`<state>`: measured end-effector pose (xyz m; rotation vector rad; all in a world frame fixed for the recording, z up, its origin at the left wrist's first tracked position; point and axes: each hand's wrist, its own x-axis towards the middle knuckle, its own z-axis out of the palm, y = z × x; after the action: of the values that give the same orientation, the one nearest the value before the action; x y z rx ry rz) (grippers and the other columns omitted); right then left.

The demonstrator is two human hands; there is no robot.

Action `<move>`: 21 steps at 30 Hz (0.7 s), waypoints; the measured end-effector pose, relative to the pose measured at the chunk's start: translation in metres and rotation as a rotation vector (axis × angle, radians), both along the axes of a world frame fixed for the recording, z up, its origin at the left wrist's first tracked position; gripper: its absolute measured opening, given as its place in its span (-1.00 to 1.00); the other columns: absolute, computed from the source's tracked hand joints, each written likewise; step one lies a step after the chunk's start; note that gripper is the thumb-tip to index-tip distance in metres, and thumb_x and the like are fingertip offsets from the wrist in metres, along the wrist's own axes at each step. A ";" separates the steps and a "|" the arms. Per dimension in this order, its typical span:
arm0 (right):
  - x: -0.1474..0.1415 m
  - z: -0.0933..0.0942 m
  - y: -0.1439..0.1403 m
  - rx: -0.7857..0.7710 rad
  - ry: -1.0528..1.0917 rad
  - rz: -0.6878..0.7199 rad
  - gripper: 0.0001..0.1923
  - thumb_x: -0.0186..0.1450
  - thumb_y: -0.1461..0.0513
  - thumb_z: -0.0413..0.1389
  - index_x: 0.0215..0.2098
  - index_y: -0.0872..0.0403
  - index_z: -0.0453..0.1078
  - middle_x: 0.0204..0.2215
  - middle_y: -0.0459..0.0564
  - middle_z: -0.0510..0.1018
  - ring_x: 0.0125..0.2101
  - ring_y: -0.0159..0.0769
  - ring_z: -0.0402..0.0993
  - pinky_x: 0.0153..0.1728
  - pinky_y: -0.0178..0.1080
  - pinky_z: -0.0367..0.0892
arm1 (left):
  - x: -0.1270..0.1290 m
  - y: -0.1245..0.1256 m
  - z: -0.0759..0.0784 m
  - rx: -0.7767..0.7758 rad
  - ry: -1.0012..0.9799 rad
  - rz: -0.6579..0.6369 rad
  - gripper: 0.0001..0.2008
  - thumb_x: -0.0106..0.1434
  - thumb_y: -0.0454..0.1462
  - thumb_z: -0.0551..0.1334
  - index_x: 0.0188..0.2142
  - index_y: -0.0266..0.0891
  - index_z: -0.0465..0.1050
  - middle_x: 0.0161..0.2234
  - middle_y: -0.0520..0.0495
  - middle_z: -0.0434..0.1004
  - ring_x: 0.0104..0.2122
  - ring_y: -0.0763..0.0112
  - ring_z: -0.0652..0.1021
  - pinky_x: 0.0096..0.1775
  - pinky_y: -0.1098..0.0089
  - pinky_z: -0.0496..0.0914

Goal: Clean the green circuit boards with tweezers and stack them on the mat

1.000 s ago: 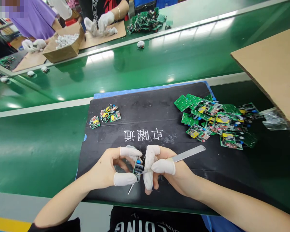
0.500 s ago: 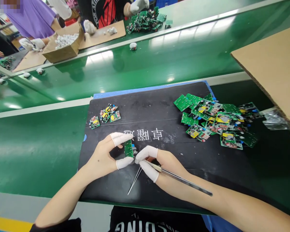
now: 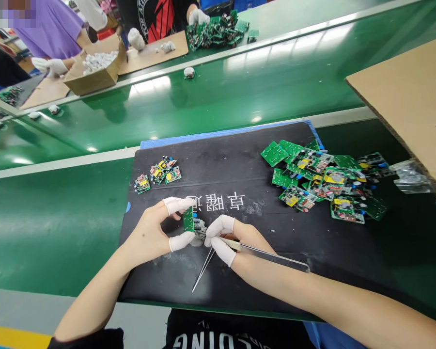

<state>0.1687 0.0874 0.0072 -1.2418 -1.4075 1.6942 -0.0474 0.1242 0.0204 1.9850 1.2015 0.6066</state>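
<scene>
My left hand (image 3: 150, 235) pinches a small green circuit board (image 3: 189, 219) upright between a capped thumb and forefinger, over the black mat (image 3: 240, 169). My right hand (image 3: 232, 240) touches the board's component side with its fingertips and holds metal tweezers (image 3: 247, 249). The tweezers' tips point down toward me, and their flat end lies back along my forearm. White rubber caps cover the fingertips of both hands.
A heap of green circuit boards (image 3: 323, 182) lies at the mat's right; a few small boards (image 3: 158, 175) at its upper left. A cardboard sheet (image 3: 410, 102) overhangs on the right. Beyond the green conveyor belt (image 3: 221, 92), other people's gloved hands work at a cardboard box (image 3: 94, 68) and boards.
I turned the tweezers around, so the tips now point toward me. Both hands with the board moved up the mat. Small white parts on the conveyor drifted left.
</scene>
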 end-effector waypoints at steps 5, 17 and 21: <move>0.000 -0.001 0.000 -0.035 0.024 -0.055 -0.92 0.19 0.31 -0.01 -0.38 0.03 0.31 -0.54 -0.15 0.46 -0.55 -0.40 0.32 -0.57 -0.37 0.15 | -0.004 0.000 0.003 -0.172 -0.158 0.044 -0.47 0.08 -0.40 0.34 0.05 0.02 0.45 -0.15 0.06 0.57 -0.26 0.48 0.52 -0.15 0.49 0.48; 0.006 0.002 0.001 0.267 0.104 -0.040 -0.87 0.25 0.32 0.00 -0.38 0.06 0.38 -0.50 -0.10 0.53 -0.49 -0.39 0.45 -0.46 -0.35 0.33 | -0.005 0.002 0.004 -0.303 -0.269 0.027 -0.49 0.08 -0.40 0.40 0.02 0.00 0.48 -0.01 0.03 0.55 -0.13 0.41 0.55 -0.10 0.49 0.51; 0.004 0.001 0.003 0.328 0.080 0.026 -0.85 0.27 0.31 0.02 -0.34 0.07 0.43 -0.48 -0.08 0.57 -0.50 -0.39 0.46 -0.43 -0.35 0.36 | -0.004 0.003 0.004 -0.330 -0.222 0.057 -0.52 0.06 -0.35 0.42 0.00 -0.07 0.49 -0.04 -0.03 0.55 -0.15 0.37 0.54 -0.12 0.44 0.53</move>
<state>0.1731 0.0904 0.0078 -0.9673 -1.5821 1.4394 -0.0514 0.1273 0.0244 1.5707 1.1416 0.5971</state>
